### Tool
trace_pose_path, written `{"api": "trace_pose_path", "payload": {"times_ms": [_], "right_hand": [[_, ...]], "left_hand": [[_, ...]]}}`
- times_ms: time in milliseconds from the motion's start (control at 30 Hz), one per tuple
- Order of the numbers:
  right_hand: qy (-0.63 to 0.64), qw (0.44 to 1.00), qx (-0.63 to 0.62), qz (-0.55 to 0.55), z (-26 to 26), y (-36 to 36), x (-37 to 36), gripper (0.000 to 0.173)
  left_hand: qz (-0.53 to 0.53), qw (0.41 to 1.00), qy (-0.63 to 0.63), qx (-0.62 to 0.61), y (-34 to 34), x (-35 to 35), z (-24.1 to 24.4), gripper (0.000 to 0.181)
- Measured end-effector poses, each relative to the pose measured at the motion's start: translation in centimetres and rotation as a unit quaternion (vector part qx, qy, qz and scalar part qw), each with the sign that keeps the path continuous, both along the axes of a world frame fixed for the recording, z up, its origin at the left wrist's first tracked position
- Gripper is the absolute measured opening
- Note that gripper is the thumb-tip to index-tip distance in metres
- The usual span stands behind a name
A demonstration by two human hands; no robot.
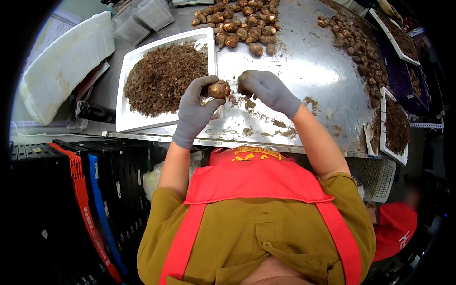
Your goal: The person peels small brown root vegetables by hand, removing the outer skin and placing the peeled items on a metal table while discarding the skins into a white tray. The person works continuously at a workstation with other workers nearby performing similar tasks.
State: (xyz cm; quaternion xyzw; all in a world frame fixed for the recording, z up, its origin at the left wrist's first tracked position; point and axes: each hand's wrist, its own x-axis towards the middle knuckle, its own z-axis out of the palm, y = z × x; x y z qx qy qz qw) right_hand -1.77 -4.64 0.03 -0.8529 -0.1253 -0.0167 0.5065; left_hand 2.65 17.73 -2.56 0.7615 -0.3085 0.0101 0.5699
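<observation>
My left hand (196, 108), in a grey glove, grips a small brown taro corm (218, 89) between thumb and fingers, above the right edge of a white foam tray (211, 53). A heap of brown fibrous husk (164, 80) fills most of that tray. Just right of the corm, apart from it, is my right hand (267, 91), also gloved. Its fingers curl inward and their tips look dark; whether they pinch any husk cannot be seen. Scraps of husk (249, 104) lie on the metal table (302, 67) beneath the hands.
A pile of taro corms (245, 25) lies beyond the tray, another (356, 50) along the table's right side. Two more husk-filled foam trays (384, 121) stand at right. Clear plastic containers (144, 19) sit back left, black crates (117, 178) below left. Another person's red sleeve (395, 228) shows lower right.
</observation>
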Motion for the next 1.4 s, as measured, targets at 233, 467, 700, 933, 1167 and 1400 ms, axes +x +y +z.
{"api": "trace_pose_path", "payload": {"times_ms": [233, 467, 700, 933, 1167, 1400], "right_hand": [[0.060, 0.944, -0.321, 0.051, 2.8, 2.9, 2.1, 0.058], [0.018, 0.923, -0.375, 0.088, 1.6, 3.3, 2.6, 0.045], [-0.052, 0.981, -0.148, 0.112, 0.1, 2.3, 2.3, 0.038], [0.094, 0.957, 0.274, 0.002, 2.4, 2.6, 5.5, 0.034], [0.121, 0.987, -0.068, 0.078, -0.8, 9.1, 8.3, 0.042], [-0.008, 0.984, 0.179, 0.024, -0.4, 10.0, 8.5, 0.037]], "left_hand": [[-0.093, 0.993, -0.062, 0.048, 0.7, 1.3, 1.8, 0.049], [-0.105, 0.986, -0.075, 0.109, 1.0, 2.7, 0.9, 0.053], [-0.006, 0.964, 0.214, -0.155, 1.1, 4.6, -0.2, 0.053], [-0.005, 0.924, 0.269, -0.271, 3.5, 4.4, 1.3, 0.056], [0.079, 0.949, 0.195, -0.234, 5.0, 4.0, 2.1, 0.056], [0.123, 0.972, 0.159, -0.118, 5.5, 4.0, 2.7, 0.050]]}}
